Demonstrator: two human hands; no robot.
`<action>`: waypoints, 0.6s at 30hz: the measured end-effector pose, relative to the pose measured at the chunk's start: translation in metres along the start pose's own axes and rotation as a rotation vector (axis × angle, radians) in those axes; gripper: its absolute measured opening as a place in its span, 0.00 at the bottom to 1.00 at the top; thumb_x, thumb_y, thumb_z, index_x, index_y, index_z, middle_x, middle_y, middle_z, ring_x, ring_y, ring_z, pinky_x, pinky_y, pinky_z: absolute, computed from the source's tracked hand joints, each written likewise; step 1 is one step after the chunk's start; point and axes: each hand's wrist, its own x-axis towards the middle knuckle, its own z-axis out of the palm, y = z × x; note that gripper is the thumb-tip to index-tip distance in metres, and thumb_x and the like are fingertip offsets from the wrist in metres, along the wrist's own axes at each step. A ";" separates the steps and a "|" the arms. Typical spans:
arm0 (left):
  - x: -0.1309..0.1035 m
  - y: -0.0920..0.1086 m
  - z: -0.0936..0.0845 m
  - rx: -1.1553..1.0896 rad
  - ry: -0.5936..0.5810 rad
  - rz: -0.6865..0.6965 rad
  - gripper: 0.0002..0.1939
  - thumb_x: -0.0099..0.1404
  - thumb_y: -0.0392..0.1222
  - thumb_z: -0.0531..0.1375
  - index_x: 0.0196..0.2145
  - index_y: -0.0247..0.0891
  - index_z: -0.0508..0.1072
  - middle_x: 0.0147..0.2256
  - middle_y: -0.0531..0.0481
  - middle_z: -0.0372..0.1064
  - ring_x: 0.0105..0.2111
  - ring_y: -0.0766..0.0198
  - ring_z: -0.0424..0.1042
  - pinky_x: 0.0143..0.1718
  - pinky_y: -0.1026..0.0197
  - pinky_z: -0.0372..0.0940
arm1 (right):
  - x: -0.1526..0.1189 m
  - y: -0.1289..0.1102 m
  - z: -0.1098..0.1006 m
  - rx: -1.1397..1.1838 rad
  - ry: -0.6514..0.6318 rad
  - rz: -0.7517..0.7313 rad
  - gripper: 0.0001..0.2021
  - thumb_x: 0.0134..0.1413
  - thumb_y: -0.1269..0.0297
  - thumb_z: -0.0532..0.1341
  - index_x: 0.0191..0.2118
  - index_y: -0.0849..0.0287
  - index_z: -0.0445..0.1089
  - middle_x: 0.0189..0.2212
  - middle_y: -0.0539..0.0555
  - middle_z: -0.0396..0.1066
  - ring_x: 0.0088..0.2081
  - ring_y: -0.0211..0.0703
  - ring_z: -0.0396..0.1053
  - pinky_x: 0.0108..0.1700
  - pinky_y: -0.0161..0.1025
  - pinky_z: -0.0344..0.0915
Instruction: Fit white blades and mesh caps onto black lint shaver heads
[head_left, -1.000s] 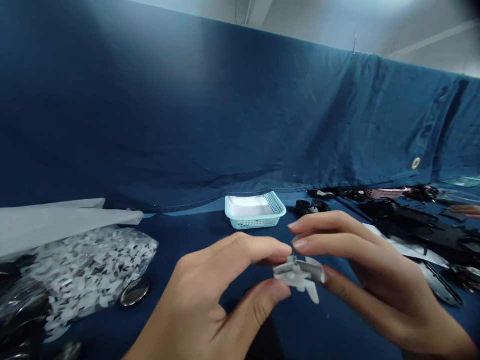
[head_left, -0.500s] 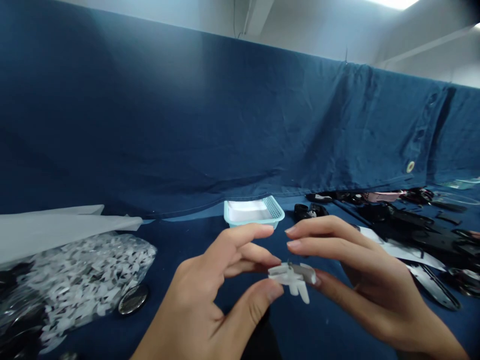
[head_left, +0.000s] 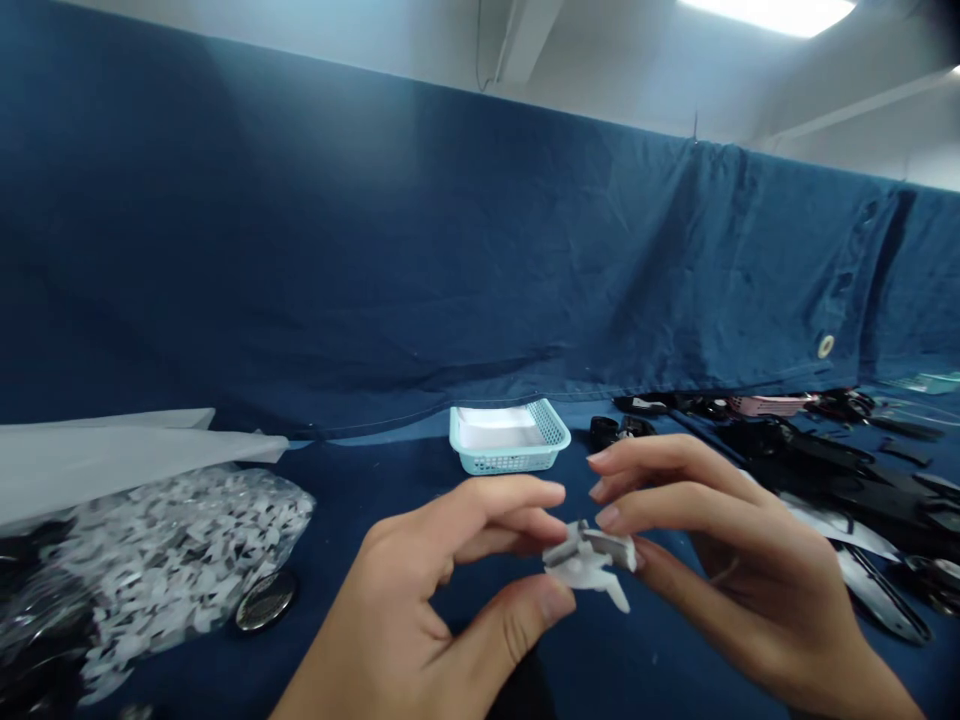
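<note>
Between my two hands is a small white plastic part [head_left: 587,570] with a short prong pointing down to the right and a greyish piece along its top. My left hand [head_left: 435,590] pinches its left end, thumb below and fingers above. The thumb of my right hand [head_left: 750,570] presses at the part's right end, and a bent right fingertip rests close over its top; the other right fingers curve above it. The fingers cover some of the part's edges, so its exact kind cannot be made out.
A light blue basket [head_left: 510,462] lined with white stands beyond my hands. To the left, a clear bag [head_left: 187,560] holds many white pieces beside a round dark disc [head_left: 265,601] and white sheets [head_left: 127,465]. Black parts [head_left: 817,460] and a pink basket [head_left: 765,405] lie right. A blue curtain [head_left: 450,240] hangs behind.
The white part has turned slightly between my fingers. My right fingertips have come down closer to its top. The view has tilted up a little.
</note>
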 end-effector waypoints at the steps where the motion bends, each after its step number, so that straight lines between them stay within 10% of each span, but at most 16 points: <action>1: 0.000 0.000 0.001 -0.012 0.010 -0.009 0.18 0.59 0.35 0.64 0.47 0.51 0.72 0.37 0.58 0.77 0.37 0.65 0.77 0.39 0.68 0.73 | 0.000 0.001 0.000 -0.007 0.003 -0.005 0.12 0.55 0.74 0.61 0.43 0.51 0.71 0.47 0.54 0.67 0.45 0.44 0.70 0.45 0.39 0.71; 10: 0.003 0.002 -0.003 0.094 -0.018 0.072 0.08 0.62 0.37 0.63 0.38 0.47 0.76 0.37 0.57 0.76 0.36 0.65 0.76 0.40 0.69 0.72 | -0.001 0.001 0.000 -0.001 -0.001 -0.019 0.14 0.55 0.75 0.61 0.44 0.50 0.71 0.46 0.53 0.69 0.47 0.43 0.70 0.47 0.37 0.69; 18: -0.007 -0.002 0.008 0.300 0.214 0.163 0.12 0.63 0.38 0.61 0.44 0.51 0.72 0.38 0.59 0.76 0.34 0.64 0.76 0.44 0.62 0.72 | 0.004 0.007 0.009 0.045 0.126 0.266 0.03 0.54 0.64 0.65 0.32 0.56 0.72 0.42 0.55 0.71 0.44 0.47 0.70 0.44 0.40 0.68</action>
